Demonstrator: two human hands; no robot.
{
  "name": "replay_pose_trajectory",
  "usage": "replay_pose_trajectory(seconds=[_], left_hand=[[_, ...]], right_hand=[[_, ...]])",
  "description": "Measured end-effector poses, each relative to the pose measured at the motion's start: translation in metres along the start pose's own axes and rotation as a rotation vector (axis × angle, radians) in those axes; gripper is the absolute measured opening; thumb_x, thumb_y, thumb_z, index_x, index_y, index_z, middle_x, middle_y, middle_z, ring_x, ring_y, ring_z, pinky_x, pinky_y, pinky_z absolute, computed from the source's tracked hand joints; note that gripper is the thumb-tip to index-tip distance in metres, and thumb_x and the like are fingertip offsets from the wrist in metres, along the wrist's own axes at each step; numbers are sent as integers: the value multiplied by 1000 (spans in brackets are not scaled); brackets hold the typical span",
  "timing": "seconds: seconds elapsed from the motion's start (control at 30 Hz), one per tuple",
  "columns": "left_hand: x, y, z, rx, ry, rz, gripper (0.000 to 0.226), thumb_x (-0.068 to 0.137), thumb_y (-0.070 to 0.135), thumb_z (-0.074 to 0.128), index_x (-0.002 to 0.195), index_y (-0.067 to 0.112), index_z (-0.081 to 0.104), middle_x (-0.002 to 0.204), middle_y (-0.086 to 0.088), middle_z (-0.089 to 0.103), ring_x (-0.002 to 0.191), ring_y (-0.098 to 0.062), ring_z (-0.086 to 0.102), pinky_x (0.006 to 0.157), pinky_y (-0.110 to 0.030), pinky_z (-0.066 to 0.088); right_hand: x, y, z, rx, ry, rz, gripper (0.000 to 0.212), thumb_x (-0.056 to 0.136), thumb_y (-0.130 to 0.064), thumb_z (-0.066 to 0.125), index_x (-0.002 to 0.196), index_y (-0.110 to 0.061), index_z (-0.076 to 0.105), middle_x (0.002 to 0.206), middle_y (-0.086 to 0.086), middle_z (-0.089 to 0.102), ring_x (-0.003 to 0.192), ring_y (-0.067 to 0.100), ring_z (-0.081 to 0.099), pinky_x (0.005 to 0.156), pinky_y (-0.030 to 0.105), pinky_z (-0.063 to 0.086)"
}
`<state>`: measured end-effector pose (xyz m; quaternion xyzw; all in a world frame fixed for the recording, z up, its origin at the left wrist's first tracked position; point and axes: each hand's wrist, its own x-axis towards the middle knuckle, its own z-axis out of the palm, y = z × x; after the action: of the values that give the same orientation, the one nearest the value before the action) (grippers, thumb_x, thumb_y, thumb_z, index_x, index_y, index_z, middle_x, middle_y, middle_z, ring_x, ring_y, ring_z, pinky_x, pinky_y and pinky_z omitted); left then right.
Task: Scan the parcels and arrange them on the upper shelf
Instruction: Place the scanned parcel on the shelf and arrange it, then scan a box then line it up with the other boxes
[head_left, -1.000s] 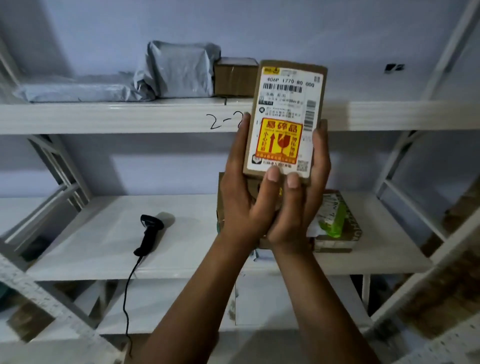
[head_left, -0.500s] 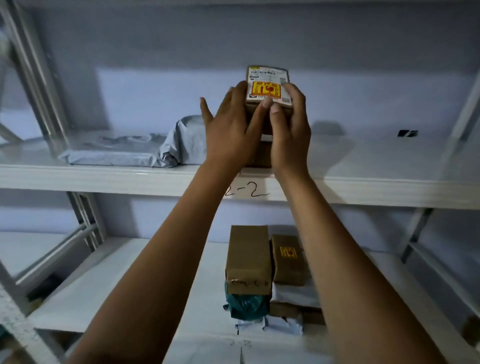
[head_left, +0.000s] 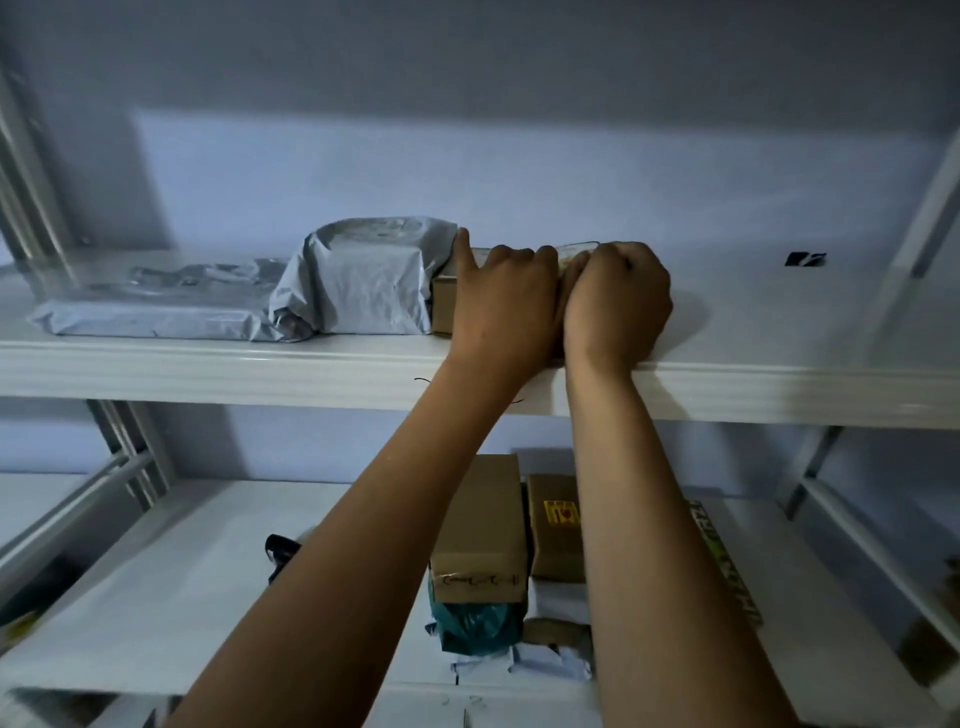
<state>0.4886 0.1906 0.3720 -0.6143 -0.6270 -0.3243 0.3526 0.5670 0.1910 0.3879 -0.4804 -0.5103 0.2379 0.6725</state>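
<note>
Two bare hands press together at the front edge of the upper shelf (head_left: 208, 364), gripping a small labelled parcel (head_left: 574, 253) between them; only its top edge shows above the knuckles. The left hand (head_left: 498, 306) curls its fingers over the parcel's top, index finger stretched toward eleven o'clock, while the right hand (head_left: 615, 301) wraps the other side with fingers curled tight. At nine o'clock from the hands a brown box (head_left: 442, 306) stands partly behind the left hand, touching a plump grey mailing bag (head_left: 363, 280); farther toward nine o'clock a flat grey bag (head_left: 156, 309) lies along the shelf, its end against the plump one. On the lower shelf (head_left: 182, 571), at six o'clock below the hands, a plain cardboard box (head_left: 478, 519) and a box with a yellow sticker (head_left: 553, 525) lie side by side between the forearms, on top of a teal bag (head_left: 475, 626) and pale wrapped packets. A black scanner (head_left: 280, 551) at seven o'clock is half hidden behind the left forearm
</note>
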Motion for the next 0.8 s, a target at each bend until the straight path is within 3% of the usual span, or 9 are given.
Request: replay_pose_trajectory(seconds=[0.17, 0.3, 0.4, 0.5, 0.57, 0.63, 0.7, 0.73, 0.8], left_hand=[[-2, -1, 8, 8, 100, -31, 48, 105, 41, 38, 77, 12, 64, 70, -7, 67, 68, -34, 66, 94, -51, 48], [-5, -1, 3, -101, 197, -17, 39, 106, 34, 43, 96, 10, 72, 104, -12, 75, 107, -32, 69, 111, -62, 38], [-37, -3, -7, -325, 543, 92, 18, 99, 12, 60, 97, 3, 75, 109, -15, 75, 104, -32, 71, 101, -55, 48], [-118, -11, 0, -521, 615, 77, 21, 98, 7, 55, 95, -3, 72, 99, -21, 69, 85, -35, 66, 72, -44, 49], [-181, -21, 26, -677, 460, -106, 19, 98, 8, 52, 99, -4, 67, 101, -19, 63, 88, -32, 63, 71, -42, 51], [-237, -32, 59, -705, 145, -500, 23, 95, 13, 58, 116, 4, 61, 117, -11, 59, 101, -26, 60, 78, -44, 55], [-276, -42, 90, -694, -276, -880, 53, 96, 28, 65, 142, 11, 47, 143, -10, 48, 128, -27, 51, 102, -46, 51], [-287, -46, 99, -708, -468, -1032, 70, 95, 39, 67, 152, 11, 38, 152, -12, 40, 138, -30, 43, 112, -45, 43], [-302, -55, 116, -789, -686, -1210, 86, 92, 56, 66, 157, 11, 32, 155, -15, 40, 140, -32, 43, 113, -43, 41]], right_hand=[[13, 6, 3, -133, 10, 114, 21, 95, -17, 47, 85, -18, 65, 90, 1, 66, 93, 29, 60, 88, 37, 46], [4, 6, 4, 11, 111, 50, 38, 87, -22, 47, 116, -20, 72, 124, 1, 68, 120, 25, 57, 99, 35, 44], [-25, 12, -5, 231, 289, -328, 40, 81, -5, 48, 116, -4, 68, 124, 7, 65, 121, 26, 55, 103, 28, 43], [-78, 58, -23, 253, 303, -631, 22, 82, 8, 48, 95, 6, 66, 101, 8, 63, 97, 26, 59, 85, 42, 51], [-113, 104, -25, 257, 164, -501, 18, 85, 10, 48, 84, 1, 63, 85, 5, 62, 79, 20, 59, 70, 38, 50], [-139, 158, -15, 68, -46, -150, 17, 93, 3, 51, 94, -6, 65, 88, 4, 66, 81, 19, 62, 69, 28, 51], [-157, 208, -3, -327, -307, 168, 28, 99, -15, 54, 126, -16, 62, 114, 6, 68, 100, 21, 66, 76, 22, 53], [-165, 227, 3, -486, -414, 245, 39, 100, -22, 55, 139, -19, 53, 129, 8, 63, 112, 24, 64, 84, 30, 56], [-180, 245, 14, -675, -490, 248, 49, 100, -27, 55, 147, -18, 46, 148, 10, 50, 137, 31, 48, 105, 45, 50]])
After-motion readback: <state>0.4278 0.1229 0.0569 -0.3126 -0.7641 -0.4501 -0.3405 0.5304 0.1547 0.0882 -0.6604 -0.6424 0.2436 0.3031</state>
